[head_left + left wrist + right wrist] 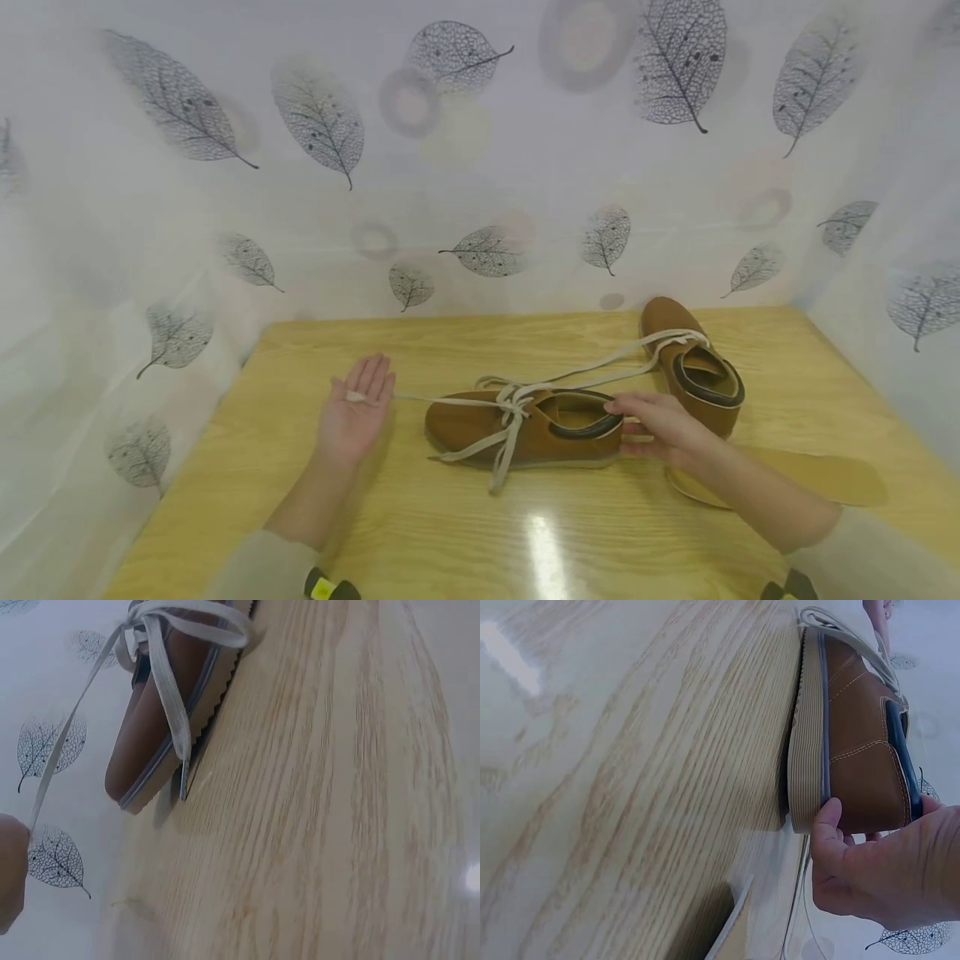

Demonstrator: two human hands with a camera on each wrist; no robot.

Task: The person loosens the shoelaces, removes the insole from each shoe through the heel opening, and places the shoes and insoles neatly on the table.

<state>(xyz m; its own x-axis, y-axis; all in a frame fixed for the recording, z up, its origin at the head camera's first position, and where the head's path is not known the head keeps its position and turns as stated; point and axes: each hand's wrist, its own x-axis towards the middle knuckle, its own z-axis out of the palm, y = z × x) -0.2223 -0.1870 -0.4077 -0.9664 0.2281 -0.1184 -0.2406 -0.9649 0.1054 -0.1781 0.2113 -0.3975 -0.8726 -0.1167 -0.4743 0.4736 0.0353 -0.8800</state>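
A brown shoe (465, 425) with a dark padded collar lies along the table, toe to the left, its pale lace (450, 402) tied in a bow. My right hand (660, 429) grips the heel; in the right wrist view its fingertips (829, 814) touch the heel near the sole. To the left of the toe, my left hand (356, 408) is palm up with straight fingers, and one lace end lies across it. That lace stretches from the bow to the hand's edge in the left wrist view, where most of the hand is out of frame.
A second brown shoe (675, 367) stands at the back right, and laces run between the two shoes. A flat tan insole-shaped piece (840, 479) lies under the right forearm. A leaf-patterned curtain (525, 183) surrounds the wooden table (450, 542).
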